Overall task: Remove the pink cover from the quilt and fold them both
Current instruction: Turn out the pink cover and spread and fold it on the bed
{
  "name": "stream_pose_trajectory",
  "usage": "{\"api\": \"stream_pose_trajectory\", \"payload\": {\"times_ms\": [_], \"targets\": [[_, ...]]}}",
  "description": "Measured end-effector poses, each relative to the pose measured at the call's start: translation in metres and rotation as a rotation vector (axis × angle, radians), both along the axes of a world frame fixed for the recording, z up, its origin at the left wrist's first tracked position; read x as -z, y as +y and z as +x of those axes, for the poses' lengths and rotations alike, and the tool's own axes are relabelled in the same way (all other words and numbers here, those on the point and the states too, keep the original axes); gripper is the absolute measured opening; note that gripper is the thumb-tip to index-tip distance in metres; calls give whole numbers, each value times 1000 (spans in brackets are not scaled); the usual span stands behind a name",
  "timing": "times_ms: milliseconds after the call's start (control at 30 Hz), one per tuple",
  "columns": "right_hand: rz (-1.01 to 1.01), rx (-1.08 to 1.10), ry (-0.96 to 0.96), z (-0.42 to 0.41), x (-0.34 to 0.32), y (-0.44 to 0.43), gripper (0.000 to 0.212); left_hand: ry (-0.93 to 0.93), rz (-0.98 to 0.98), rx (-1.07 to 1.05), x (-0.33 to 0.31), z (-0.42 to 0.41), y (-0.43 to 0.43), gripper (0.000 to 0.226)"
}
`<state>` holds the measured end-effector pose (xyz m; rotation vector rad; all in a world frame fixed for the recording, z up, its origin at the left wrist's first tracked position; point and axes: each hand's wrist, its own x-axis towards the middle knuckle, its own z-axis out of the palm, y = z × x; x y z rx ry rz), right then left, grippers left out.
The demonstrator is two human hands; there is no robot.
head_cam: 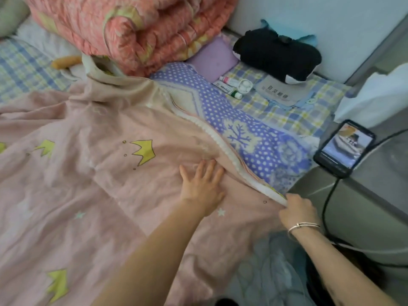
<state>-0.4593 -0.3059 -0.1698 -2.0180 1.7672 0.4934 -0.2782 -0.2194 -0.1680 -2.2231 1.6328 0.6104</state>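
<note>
The pink cover (92, 173), printed with yellow crowns and small stars, lies spread across the bed. Its white zipper edge (212, 133) runs diagonally down to the bed's right side. My left hand (202, 184) presses flat on the cover just left of that edge, fingers spread. My right hand (297, 209), with a bracelet on the wrist, pinches the lower end of the zipper edge. A folded pink-orange floral quilt (141, 29) is piled at the back of the bed.
A purple polka-dot blanket (254, 138) lies under the cover's right edge. A phone (344, 149) with a lit screen and cable sits on the grey ledge at the right. Small tubes (229, 85), a grey pouch (280, 91) and a black bundle (276, 54) lie near the wall.
</note>
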Motion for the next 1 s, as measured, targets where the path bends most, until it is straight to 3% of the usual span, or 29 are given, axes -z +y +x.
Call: {"api": "stream_pose_trajectory", "payload": {"times_ms": [133, 233, 333, 400, 500, 567, 600, 667, 700, 767, 833, 933, 1000], "targets": [[23, 47, -107, -35, 1, -11, 10, -65, 7, -63, 0, -11, -3, 64], [319, 223, -411, -47, -5, -13, 21, -49, -37, -154, -6, -25, -9, 60], [644, 333, -670, -51, -40, -13, 20, 120, -262, -238, -12, -56, -8, 55], [777, 470, -893, -47, -65, -16, 24, 375, -413, -417, -20, -79, -6, 51], [1030, 637, -1236, -23, -95, -9, 19, 1047, -378, -828, -48, -100, -4, 65], [1181, 609, -1373, 2, -101, 1, 37, 1494, -417, -1165, -63, -89, -2, 36], [1247, 597, -1431, 15, -100, 4, 41, 1622, -463, -1281, -69, -78, 2, 32], [1238, 673, -1527, 49, -97, 10, 27, 1595, -638, -1393, -73, -50, 14, 37], [1169, 737, -1577, 68, -97, 10, 20, 1470, -744, -1412, -74, -37, 21, 37], [1035, 834, -1634, 105, -88, 11, 27, 1108, -897, -1385, -66, -13, 42, 28], [881, 722, -1472, 124, -71, 13, 31, 877, -891, -1300, -57, 1, 69, 21], [290, -52, -703, 108, -47, 15, 36, 709, -713, -1164, -31, 4, 96, 31], [167, -404, -365, 91, -39, 16, 29, 740, -609, -1116, -19, -4, 96, 30]]}}
